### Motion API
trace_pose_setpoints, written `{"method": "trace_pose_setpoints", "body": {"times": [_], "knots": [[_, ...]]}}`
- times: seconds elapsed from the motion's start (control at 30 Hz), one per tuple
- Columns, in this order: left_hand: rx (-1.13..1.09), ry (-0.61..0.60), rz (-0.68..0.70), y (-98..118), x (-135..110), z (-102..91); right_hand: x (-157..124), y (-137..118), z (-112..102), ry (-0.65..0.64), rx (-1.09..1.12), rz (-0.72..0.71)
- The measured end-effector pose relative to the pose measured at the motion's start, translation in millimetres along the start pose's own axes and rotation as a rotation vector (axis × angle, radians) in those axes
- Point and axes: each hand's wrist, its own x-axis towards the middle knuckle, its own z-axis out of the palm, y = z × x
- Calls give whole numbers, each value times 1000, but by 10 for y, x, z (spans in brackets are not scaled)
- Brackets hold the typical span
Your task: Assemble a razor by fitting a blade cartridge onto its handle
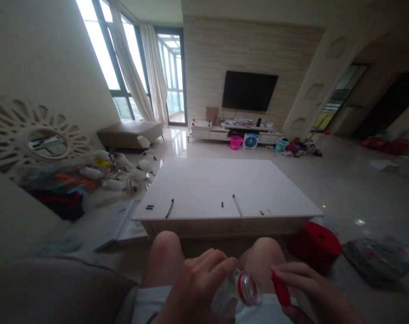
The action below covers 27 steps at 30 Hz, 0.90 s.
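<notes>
I sit with my knees in front of a low white table (pixel 224 184). My left hand (pixel 197 288) is wrapped round a clear plastic bottle (pixel 236 292) with a red ring at its open neck, held over my lap. Just to the right of the neck, my right hand (pixel 309 288) pinches the red cap (pixel 280 290). Cap and bottle are apart. On the near part of the table lie a black cable tie (pixel 170 208), a thin white stick (pixel 237 205) and a few small dark bits.
A red stool or box (pixel 314 245) sits on the floor right of the table, with dark papers (pixel 376 261) beyond it. Toys and clutter (pixel 76 180) lie at the left. A TV (pixel 249 90) hangs on the far wall above a low cabinet.
</notes>
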Motion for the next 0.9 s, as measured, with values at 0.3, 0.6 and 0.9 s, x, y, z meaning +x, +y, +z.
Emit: {"method": "trace_pose_setpoints", "body": {"times": [0.3, 0.6, 0.9], "knots": [[-105, -434, -253, 132, -94, 355, -23, -65, 16, -190, 105, 46], [-203, -536, -256, 248, -13, 459, 28, -80, -141, -352, 83, 61], [-479, -557, -262, 310, 39, 423, -9, -51, -287, -404, 141, 23]]}}
